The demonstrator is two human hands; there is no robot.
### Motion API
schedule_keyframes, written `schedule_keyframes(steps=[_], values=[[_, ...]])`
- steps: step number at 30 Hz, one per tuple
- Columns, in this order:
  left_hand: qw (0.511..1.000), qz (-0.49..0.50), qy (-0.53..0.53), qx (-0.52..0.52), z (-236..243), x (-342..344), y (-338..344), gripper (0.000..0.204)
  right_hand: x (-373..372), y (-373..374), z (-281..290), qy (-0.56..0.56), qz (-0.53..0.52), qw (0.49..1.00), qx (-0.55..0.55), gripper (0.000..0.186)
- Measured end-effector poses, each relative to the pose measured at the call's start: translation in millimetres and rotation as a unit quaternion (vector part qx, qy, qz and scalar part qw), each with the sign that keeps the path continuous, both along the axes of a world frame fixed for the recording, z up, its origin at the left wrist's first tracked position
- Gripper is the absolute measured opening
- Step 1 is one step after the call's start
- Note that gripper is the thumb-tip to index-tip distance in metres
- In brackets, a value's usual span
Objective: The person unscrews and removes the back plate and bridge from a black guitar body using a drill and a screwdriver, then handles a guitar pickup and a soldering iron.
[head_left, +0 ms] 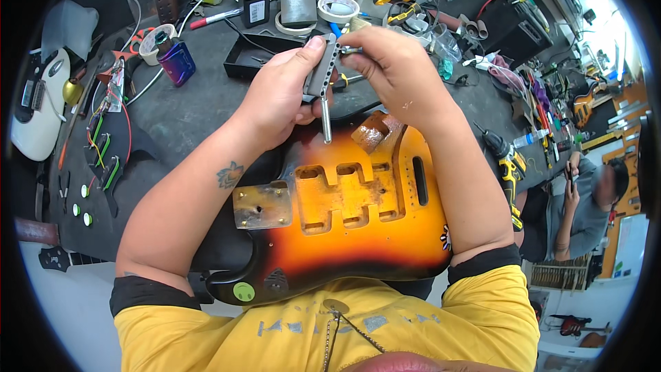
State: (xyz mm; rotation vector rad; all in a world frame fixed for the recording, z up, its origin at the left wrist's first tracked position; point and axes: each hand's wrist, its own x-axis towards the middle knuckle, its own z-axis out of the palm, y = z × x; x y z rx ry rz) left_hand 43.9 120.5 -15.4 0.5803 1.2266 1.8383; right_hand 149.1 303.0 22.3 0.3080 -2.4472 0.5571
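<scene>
Centrally in the head view, the left hand [286, 86] grips a grey metal guitar bridge [321, 72], its thumb pressed along the upper end and its fingers curled behind, closed around the part. The right hand [394, 72] comes in from the other side; its thumb and index finger pinch nearly together on a small metal piece [351, 50] at the bridge's edge, too little of it showing to tell what it is. A shiny rod [326, 124] points down from the bridge, which is held up above the far edge of a sunburst guitar body [358, 234]. This body lies between the forearms, close against the yellow shirt [303, 334], its routed cavities facing up. Just beyond the left hand sits a black tray [236, 69], with a purple bottle [177, 62] to its left. Farther left lies a wired pickguard [131, 134] near a white guitar body [38, 127]. Off to the right are a yellow-and-black drill [509, 172] and another person [585, 200], seated.
</scene>
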Motion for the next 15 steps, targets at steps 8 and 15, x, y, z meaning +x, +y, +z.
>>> schedule_keyframes(steps=[8,15], values=[[0.997,-0.078,-0.015,0.012,-5.0,-13.1,-6.8,0.055,1.0,-15.3,-6.5,0.005,-0.012,0.999,-0.038,0.015],[0.996,-0.080,-0.027,0.008,-2.4,-14.8,-7.3,0.058,0.4,-11.9,-5.4,0.117,-0.004,0.992,0.038,0.018]])
